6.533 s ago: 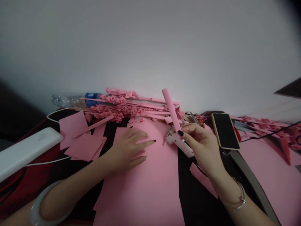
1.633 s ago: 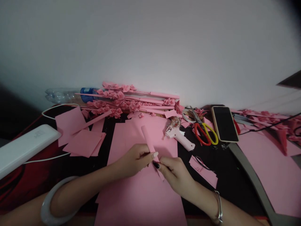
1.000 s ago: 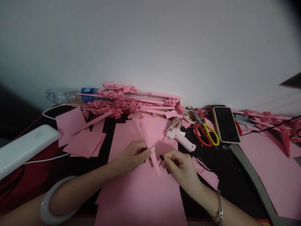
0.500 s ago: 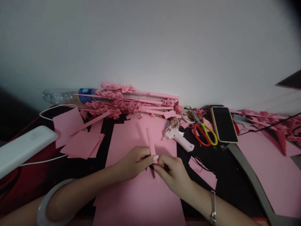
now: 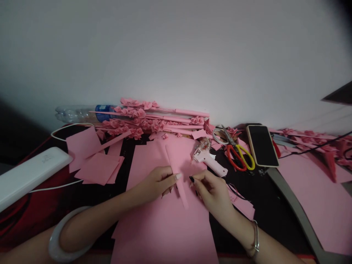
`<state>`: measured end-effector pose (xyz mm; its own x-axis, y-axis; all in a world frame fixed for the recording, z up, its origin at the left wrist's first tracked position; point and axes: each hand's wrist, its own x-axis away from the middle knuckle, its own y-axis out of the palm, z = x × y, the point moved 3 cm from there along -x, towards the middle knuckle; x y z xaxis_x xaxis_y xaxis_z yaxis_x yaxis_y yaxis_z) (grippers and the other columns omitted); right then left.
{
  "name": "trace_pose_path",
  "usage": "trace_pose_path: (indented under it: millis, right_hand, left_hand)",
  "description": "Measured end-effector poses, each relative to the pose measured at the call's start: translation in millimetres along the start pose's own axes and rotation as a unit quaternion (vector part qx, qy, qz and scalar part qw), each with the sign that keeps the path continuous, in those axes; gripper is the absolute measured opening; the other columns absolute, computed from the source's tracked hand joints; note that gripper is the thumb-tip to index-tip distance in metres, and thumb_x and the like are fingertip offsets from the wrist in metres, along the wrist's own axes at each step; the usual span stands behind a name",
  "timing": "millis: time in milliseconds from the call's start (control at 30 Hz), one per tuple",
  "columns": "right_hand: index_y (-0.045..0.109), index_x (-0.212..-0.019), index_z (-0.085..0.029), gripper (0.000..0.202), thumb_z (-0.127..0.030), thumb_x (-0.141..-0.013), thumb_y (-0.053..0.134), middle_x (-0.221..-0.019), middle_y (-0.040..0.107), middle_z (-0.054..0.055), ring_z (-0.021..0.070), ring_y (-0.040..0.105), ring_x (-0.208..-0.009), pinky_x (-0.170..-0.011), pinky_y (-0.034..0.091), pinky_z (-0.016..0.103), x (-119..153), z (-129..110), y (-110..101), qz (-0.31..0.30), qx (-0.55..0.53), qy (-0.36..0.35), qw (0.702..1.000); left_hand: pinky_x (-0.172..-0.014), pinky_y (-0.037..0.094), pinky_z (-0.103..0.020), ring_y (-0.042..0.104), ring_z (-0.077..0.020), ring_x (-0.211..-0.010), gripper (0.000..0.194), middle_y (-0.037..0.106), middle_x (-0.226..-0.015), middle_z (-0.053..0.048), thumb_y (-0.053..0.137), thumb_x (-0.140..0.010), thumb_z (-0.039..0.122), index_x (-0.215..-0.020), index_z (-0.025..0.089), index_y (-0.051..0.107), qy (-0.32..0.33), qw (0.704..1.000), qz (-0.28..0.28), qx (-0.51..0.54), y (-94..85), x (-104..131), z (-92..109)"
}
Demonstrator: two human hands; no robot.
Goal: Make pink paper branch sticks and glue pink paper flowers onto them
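A rolled pink paper tube (image 5: pixel 181 192) slants over a stack of large pink sheets (image 5: pixel 165 234). My left hand (image 5: pixel 162 184) grips it around the middle, thumb on top. To its right, apart from the tube, my right hand (image 5: pixel 210 189) has its fingertips pinched together; whether anything small is between them cannot be made out. Just beyond that hand lies a pale pink glue gun (image 5: pixel 210 159). Scissors with red and yellow handles (image 5: pixel 235 154) rest to the right of the gun.
Pink paper flowers (image 5: pixel 137 121) and a plastic bottle (image 5: pixel 74 114) line the wall. Small pink sheets (image 5: pixel 96 168) and a white device (image 5: pixel 33 172) are at left. A phone (image 5: pixel 263 146), more sheets (image 5: pixel 310 190) and a thin cable are at right.
My right hand has come off the tube and moved right and slightly up. The tube, still in my left hand, leans further left and shows its lower end.
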<state>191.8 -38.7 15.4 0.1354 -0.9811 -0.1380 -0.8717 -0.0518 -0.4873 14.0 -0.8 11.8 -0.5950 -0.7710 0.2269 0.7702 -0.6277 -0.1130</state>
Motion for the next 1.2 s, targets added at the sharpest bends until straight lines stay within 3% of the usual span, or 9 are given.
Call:
trace_pose_path:
  millis: [300, 433, 500, 633, 800, 933, 1067, 1200]
  right_hand:
    - [0.039, -0.062, -0.022, 0.033, -0.029, -0.093, 0.043, -0.053, 0.036, -0.006, 0.0098, 0.033, -0.046, -0.044, 0.024, 0.024, -3, -5, -6, 0.0, 0.02, -0.013, 1.0]
    - [0.055, -0.087, -0.02, 0.013, -0.027, -0.092, 0.045, -0.052, 0.042, -0.007, 0.0111, 0.039, -0.044, -0.044, 0.029, 0.024, -3, -1, -6, 0.0, -0.004, 0.015, 1.0]
    - [0.056, -0.093, -0.019, 0.014, -0.027, -0.093, 0.045, -0.052, 0.046, -0.006, 0.0117, 0.044, -0.044, -0.044, 0.033, 0.023, -3, 0, -4, -0.005, -0.024, 0.027, 0.999]
    - [0.054, -0.07, -0.021, 0.024, -0.032, -0.09, 0.051, -0.052, 0.055, -0.002, 0.0109, 0.046, -0.042, -0.042, 0.034, 0.023, -3, -1, -2, -0.008, -0.055, 0.034, 0.998]
    - [0.053, -0.061, -0.02, 0.037, -0.04, -0.092, 0.05, -0.047, 0.055, -0.002, 0.0089, 0.043, -0.037, -0.038, 0.032, 0.022, -2, -5, -1, -0.036, -0.086, 0.041, 0.995]
    - [0.056, -0.075, -0.019, 0.031, -0.042, -0.094, 0.047, -0.049, 0.054, -0.003, 0.0079, 0.04, -0.037, -0.036, 0.03, 0.02, -1, -4, 0, -0.054, -0.132, 0.041, 0.989]
    - [0.054, -0.094, -0.019, 0.024, -0.043, -0.091, 0.052, -0.051, 0.054, -0.006, 0.0075, 0.04, -0.037, -0.037, 0.032, 0.019, -1, -2, 3, -0.066, -0.196, 0.044, 0.977]
    - [0.051, -0.079, -0.02, 0.028, -0.045, -0.091, 0.052, -0.05, 0.052, -0.006, 0.0067, 0.038, -0.036, -0.037, 0.032, 0.019, -2, -3, 3, -0.066, -0.209, 0.057, 0.974]
  left_hand:
    - [-0.044, 0.029, -0.02, 0.038, -0.0075, -0.044, 0.036, 0.043, -0.049, 0.006, 0.051, -0.084, 0.045, -0.062, 0.017, 0.048, -0.001, 0.999, -0.005, 0.032, -1.0, 2, 0]
    - [-0.046, 0.028, -0.02, 0.036, -0.0071, -0.045, 0.036, 0.04, -0.05, 0.007, 0.052, -0.084, 0.043, -0.06, 0.018, 0.044, 0.018, 0.998, -0.015, 0.065, -2.9, 3, -3]
    - [-0.047, 0.027, -0.021, 0.034, -0.0069, -0.046, 0.036, 0.038, -0.049, 0.007, 0.053, -0.082, 0.04, -0.056, 0.018, 0.042, 0.025, 0.996, -0.034, 0.077, -3.1, 4, -4]
    - [-0.047, 0.027, -0.022, 0.035, -0.0078, -0.044, 0.036, 0.037, -0.046, 0.006, 0.056, -0.078, 0.038, -0.051, 0.018, 0.042, 0.014, 0.991, -0.076, 0.112, -2.9, 5, -6]
    - [-0.049, 0.036, -0.023, 0.048, -0.0113, -0.046, 0.034, 0.056, -0.051, -0.001, 0.053, -0.081, 0.038, -0.062, 0.013, 0.065, 0.005, 0.984, -0.122, 0.127, -3.5, 7, -2]
    - [-0.059, 0.043, -0.024, 0.056, -0.0141, -0.058, 0.033, 0.065, -0.061, -0.005, 0.05, -0.085, 0.034, -0.07, 0.013, 0.07, 0.01, 0.979, -0.156, 0.129, -3.3, 9, 6]
    - [-0.055, 0.042, -0.024, 0.051, -0.0119, -0.047, 0.033, 0.057, -0.05, 0.0, 0.049, -0.088, 0.029, -0.065, 0.014, 0.066, -0.022, 0.96, -0.231, 0.154, 1.7, 13, 4]
    - [-0.053, 0.04, -0.022, 0.05, -0.0108, -0.043, 0.026, 0.054, -0.049, 0.002, 0.053, -0.088, 0.03, -0.069, 0.015, 0.064, -0.052, 0.953, -0.261, 0.144, 4.7, 15, -3]
